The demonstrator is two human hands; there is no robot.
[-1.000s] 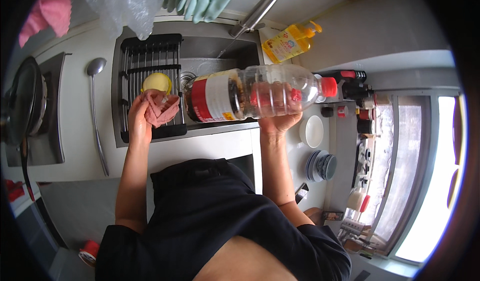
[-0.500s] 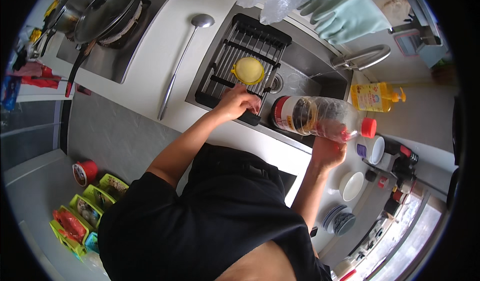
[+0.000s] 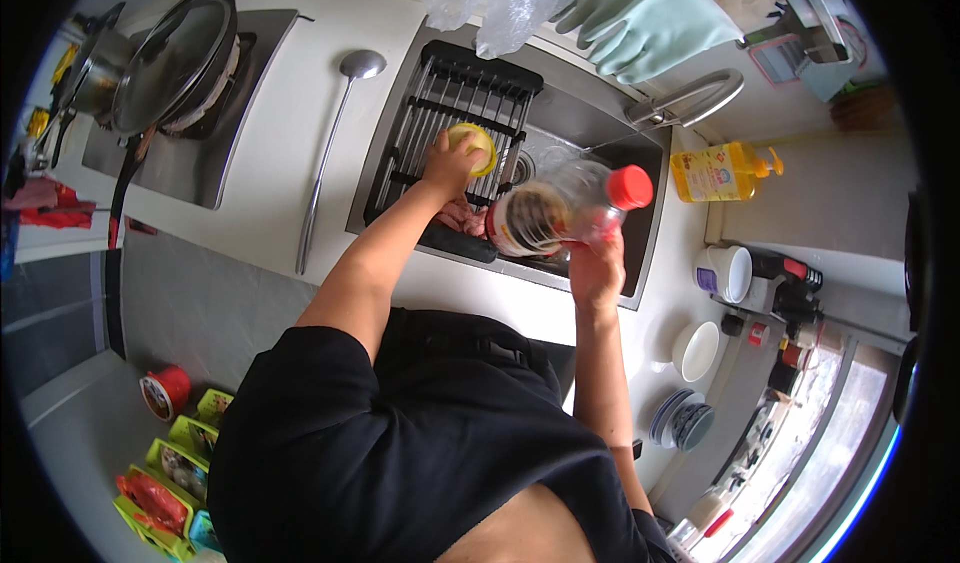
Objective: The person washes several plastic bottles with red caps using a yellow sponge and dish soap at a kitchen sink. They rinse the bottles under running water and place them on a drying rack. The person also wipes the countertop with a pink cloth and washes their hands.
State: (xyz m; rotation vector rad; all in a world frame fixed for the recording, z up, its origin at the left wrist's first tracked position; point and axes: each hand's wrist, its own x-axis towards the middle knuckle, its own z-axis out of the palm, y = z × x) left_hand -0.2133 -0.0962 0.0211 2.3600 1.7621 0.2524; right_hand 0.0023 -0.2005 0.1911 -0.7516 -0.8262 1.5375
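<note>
My left hand (image 3: 447, 168) reaches over the black-and-metal drying rack (image 3: 483, 67), its fingers closed round the edge of a round pale-yellow sponge-like thing (image 3: 484, 151) with a brighter yellow rim. My right hand (image 3: 598, 271) grips a large clear plastic bottle (image 3: 572, 195) with a red cap. The bottle is tilted over the sink, cap toward the upper right, and its labelled bottom end is near the rack. Something crumpled and pink (image 3: 460, 217) lies at the rack's near end, partly behind my left wrist; its kind is unclear.
The rack sits in a steel sink (image 3: 640, 173) under a curved faucet (image 3: 690, 103). A ladle (image 3: 330, 163) lies on the left counter beside a stove with a pan (image 3: 180, 63). Pale green gloves (image 3: 650, 23) hang behind. A yellow soap bottle (image 3: 722, 172) and white bowl (image 3: 696, 351) stand right.
My left hand has moved away from the pink thing and up onto the yellow round thing. My right hand has brought the bottle leftward and tipped its cap higher. The whole view has shifted slightly.
</note>
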